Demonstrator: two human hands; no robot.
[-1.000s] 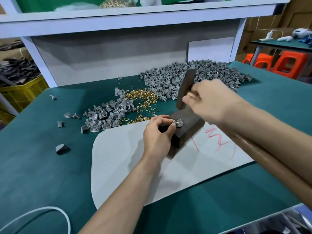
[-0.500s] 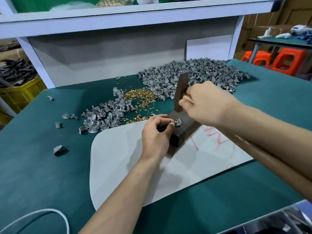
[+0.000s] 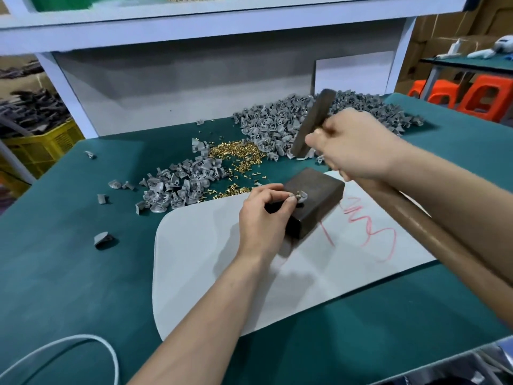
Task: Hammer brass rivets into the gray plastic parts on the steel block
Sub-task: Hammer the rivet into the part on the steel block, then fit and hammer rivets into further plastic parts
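Note:
A dark steel block (image 3: 316, 190) lies on a white mat (image 3: 211, 262). On its top sits a gray plastic part (image 3: 302, 196) with a brass rivet (image 3: 298, 194) in it. My left hand (image 3: 263, 218) pinches that part at the block's near-left edge. My right hand (image 3: 358, 145) grips a hammer, its dark head (image 3: 313, 126) raised and tilted above and behind the block, its brown handle (image 3: 433, 232) running toward the lower right. Loose brass rivets (image 3: 238, 157) lie heaped behind the block.
A small heap of gray parts (image 3: 177, 187) lies left of the rivets and a large heap (image 3: 280, 120) at the back. Single gray parts (image 3: 102, 239) are scattered on the green table. A white cable (image 3: 83, 345) loops at the near left. Orange stools (image 3: 483, 98) stand at right.
My right hand has lifted the hammer head up and away from the block. My left hand keeps its hold on the part on the block.

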